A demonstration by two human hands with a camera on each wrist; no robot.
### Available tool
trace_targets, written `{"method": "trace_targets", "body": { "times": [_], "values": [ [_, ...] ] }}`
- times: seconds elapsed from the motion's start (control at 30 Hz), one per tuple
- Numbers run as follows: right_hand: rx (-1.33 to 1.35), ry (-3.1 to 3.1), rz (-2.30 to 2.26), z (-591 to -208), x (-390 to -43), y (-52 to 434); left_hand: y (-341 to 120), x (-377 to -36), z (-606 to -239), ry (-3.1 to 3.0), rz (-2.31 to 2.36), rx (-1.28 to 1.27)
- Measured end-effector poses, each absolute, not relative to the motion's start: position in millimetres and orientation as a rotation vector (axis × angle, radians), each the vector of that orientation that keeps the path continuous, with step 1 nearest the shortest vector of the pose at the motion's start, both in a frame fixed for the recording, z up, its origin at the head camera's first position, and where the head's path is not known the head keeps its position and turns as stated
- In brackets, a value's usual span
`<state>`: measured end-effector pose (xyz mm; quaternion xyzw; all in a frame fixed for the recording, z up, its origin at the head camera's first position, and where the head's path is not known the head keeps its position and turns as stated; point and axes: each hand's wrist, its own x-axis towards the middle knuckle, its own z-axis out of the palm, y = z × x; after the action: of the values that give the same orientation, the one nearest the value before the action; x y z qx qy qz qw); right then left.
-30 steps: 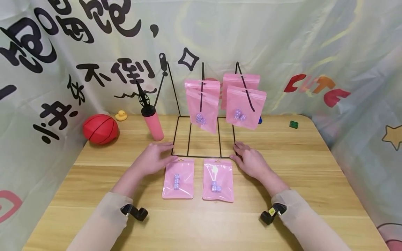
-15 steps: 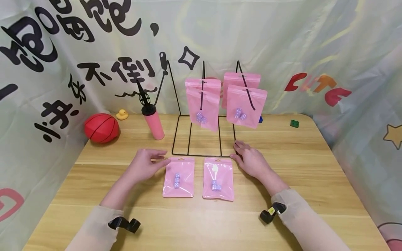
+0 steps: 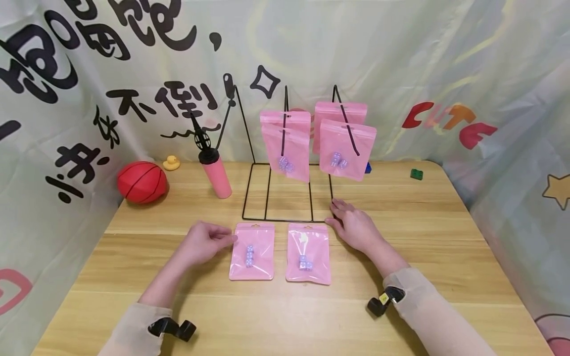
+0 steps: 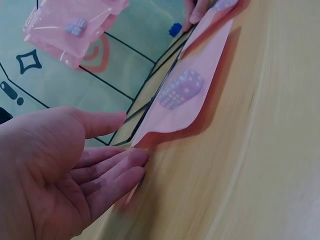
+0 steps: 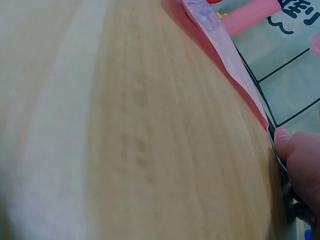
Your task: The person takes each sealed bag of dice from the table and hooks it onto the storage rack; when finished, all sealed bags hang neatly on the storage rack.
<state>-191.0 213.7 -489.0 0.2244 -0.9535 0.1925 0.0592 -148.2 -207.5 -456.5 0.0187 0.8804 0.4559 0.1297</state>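
Your relaxed left hand (image 3: 202,242) is touching the flat pouch (image 3: 252,251), its hang-hole end pointing toward the bench's far edge.

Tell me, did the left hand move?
Yes. The left hand slid back from the wire rack toward the person, now beside the left pink bag.
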Motion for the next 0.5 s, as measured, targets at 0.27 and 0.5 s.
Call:
{"method": "trace_targets", "body": {
  "times": [0.27,0.5],
  "values": [
    [0.657,-2.903,0.582,-490.0,-190.8,214.2,-192.9,-147.2,-461.8,2.371,1.493,-0.131],
    [0.646,-2.914,0.599,-488.0,-190.7,213.1,-188.2,-145.3,-466.3,2.442,1.489,-0.09]
  ]
}}
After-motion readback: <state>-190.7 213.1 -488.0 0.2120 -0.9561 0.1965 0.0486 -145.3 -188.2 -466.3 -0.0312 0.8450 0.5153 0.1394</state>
